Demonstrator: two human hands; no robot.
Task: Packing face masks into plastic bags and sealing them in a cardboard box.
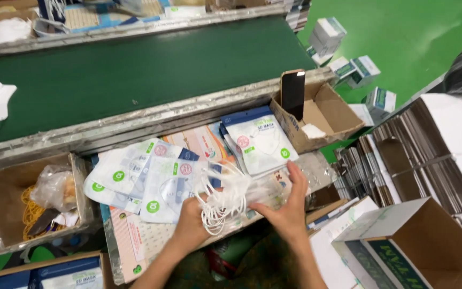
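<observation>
Both hands sat closest to my view, my left hand [191,222] and right hand [290,206] closed from either side on a stack of white masks [236,195] held over the bench edge, below the green conveyor belt [135,69]. I judged the stack light, soft and squashy, best pinched across its flat folded bodies. Printed pouches [140,179] lay just beside it, and the thin ear loops [217,211] dangled loose, apt to snag.

Both hands, left hand [191,222] and right hand [287,206], grip a stack of white masks [231,198]; packaged masks [145,182] lie just beyond the left
</observation>
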